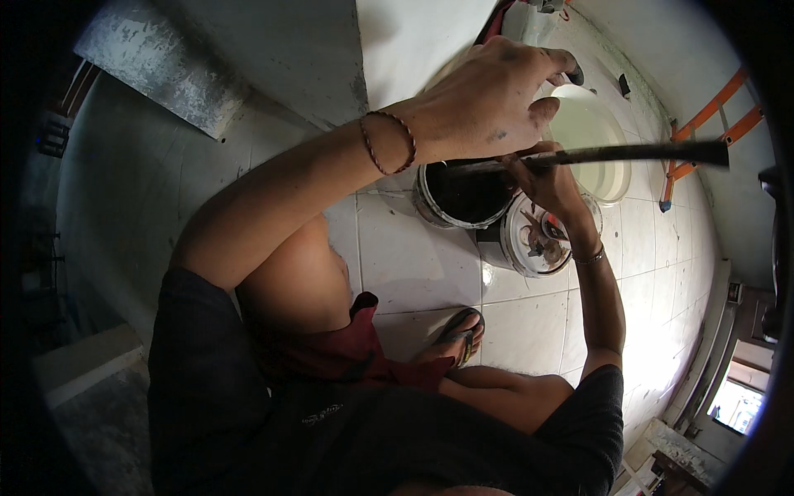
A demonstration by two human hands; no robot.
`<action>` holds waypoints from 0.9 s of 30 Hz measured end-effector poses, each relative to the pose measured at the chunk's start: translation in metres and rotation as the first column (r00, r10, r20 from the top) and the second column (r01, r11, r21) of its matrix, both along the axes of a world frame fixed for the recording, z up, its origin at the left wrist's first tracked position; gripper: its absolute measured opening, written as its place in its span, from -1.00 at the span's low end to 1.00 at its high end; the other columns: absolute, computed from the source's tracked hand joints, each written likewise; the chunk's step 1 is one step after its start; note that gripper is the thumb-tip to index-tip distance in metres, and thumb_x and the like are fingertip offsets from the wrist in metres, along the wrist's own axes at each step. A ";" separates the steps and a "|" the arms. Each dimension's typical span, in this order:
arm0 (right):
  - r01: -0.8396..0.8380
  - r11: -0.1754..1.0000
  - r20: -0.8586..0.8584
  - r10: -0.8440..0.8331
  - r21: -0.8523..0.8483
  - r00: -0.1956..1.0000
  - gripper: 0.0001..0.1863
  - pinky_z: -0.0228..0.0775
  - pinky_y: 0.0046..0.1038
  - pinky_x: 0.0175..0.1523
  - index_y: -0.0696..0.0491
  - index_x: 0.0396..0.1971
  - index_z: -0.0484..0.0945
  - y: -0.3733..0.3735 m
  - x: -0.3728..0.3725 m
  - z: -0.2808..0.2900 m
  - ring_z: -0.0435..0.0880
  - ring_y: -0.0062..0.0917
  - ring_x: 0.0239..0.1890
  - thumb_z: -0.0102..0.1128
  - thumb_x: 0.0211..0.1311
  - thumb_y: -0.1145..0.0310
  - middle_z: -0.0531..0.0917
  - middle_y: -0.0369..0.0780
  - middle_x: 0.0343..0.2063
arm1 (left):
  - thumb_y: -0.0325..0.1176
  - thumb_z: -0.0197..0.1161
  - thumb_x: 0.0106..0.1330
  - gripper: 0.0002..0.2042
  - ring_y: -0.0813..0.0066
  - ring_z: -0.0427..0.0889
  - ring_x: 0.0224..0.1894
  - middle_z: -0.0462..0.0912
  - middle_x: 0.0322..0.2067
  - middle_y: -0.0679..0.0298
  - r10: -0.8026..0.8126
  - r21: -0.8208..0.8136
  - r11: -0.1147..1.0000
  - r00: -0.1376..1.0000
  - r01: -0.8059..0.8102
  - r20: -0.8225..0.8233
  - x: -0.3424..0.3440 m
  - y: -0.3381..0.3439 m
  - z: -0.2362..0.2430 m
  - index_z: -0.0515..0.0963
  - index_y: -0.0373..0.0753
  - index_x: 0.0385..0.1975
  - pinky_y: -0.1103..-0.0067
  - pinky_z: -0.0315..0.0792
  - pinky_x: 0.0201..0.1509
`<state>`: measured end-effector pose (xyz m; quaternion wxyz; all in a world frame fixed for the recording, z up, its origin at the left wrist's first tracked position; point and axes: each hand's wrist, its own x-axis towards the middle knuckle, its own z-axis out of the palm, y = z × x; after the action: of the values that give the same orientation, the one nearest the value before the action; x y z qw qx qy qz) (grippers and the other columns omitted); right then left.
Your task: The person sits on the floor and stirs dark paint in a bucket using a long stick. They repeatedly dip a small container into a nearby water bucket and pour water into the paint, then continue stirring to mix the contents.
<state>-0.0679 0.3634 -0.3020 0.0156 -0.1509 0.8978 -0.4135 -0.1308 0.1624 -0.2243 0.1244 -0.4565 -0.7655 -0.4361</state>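
Observation:
My right hand (550, 178) is closed around a long dark stick (645, 155). The stick's wider, flat end points right, while its other end reaches over a bucket of dark contents (467, 194). My left hand (496, 99) is stretched out above this bucket, its thumb and forefinger apart. Dark smudges mark its skin, and something dark, perhaps a stain, covers a fingertip. Beside the bucket, under my right wrist, stands a white-lidded pail (529, 240) with brown smears and a small red item on the lid. A pale basin (616, 136) lies beyond my hands.
Orange metal legs (719, 107) stand on the tiled floor (413, 256) at the far right. A white wall or panel (405, 54) rises beyond my left forearm. My sandalled foot (463, 335) is near the buckets. A worn grey board (157, 66) is at the far left.

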 end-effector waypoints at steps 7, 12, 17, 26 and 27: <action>-0.051 0.990 0.048 0.045 0.132 0.998 -0.72 0.37 -0.34 -0.46 0.25 -0.51 0.54 0.005 -0.001 0.006 0.51 -0.45 -0.66 0.26 0.35 0.38 0.55 -0.12 -0.71 | -0.46 0.31 0.38 -0.69 0.16 0.75 0.03 0.74 -0.08 -0.03 -0.006 -0.030 1.000 1.000 0.007 0.029 0.000 -0.004 0.002 0.54 -0.43 0.07 0.40 0.66 0.18; 0.017 0.989 0.141 0.003 -0.145 0.990 -0.67 0.35 -0.33 -0.48 0.24 -0.52 0.53 -0.002 -0.002 0.002 0.49 -0.45 -0.69 0.20 0.44 0.35 0.54 -0.16 -0.72 | -0.47 0.31 0.38 -0.71 0.16 0.75 0.03 0.73 -0.08 -0.05 -0.019 0.004 1.000 1.000 0.019 -0.006 0.000 -0.002 0.002 0.56 -0.42 0.05 0.39 0.67 0.17; -0.009 0.976 -0.269 0.068 0.216 0.961 -0.70 0.32 -0.27 -0.48 0.25 -0.49 0.53 0.002 0.002 0.002 0.47 -0.29 -0.70 0.19 0.44 0.38 0.55 -0.08 -0.70 | -0.47 0.29 0.39 -0.70 0.14 0.75 0.03 0.73 -0.07 -0.07 0.015 -0.018 1.000 1.000 -0.015 0.004 0.002 -0.001 0.003 0.55 -0.45 0.06 0.39 0.67 0.16; 0.061 0.997 0.125 -0.054 -0.051 0.991 -0.79 0.42 -0.27 -0.38 0.24 -0.48 0.53 -0.001 -0.002 0.002 0.59 -0.22 -0.55 0.24 0.33 0.45 0.58 -0.07 -0.60 | -0.50 0.26 0.40 -0.73 0.14 0.76 0.00 0.73 -0.08 -0.06 -0.009 0.020 1.000 0.999 0.009 -0.033 -0.001 0.000 0.000 0.55 -0.40 0.05 0.42 0.69 0.13; 0.045 0.998 0.016 -0.046 0.032 0.999 -0.79 0.42 -0.27 -0.38 0.24 -0.48 0.52 0.000 -0.003 0.002 0.59 -0.23 -0.56 0.24 0.33 0.46 0.57 -0.07 -0.61 | -0.50 0.26 0.40 -0.73 0.14 0.76 0.00 0.73 -0.08 -0.06 -0.003 0.025 1.000 1.000 0.004 -0.027 -0.001 0.001 0.000 0.55 -0.40 0.06 0.42 0.69 0.12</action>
<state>-0.0707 0.3630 -0.2996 0.0160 -0.1267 0.9073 -0.4006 -0.1314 0.1634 -0.2247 0.1398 -0.4621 -0.7576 -0.4394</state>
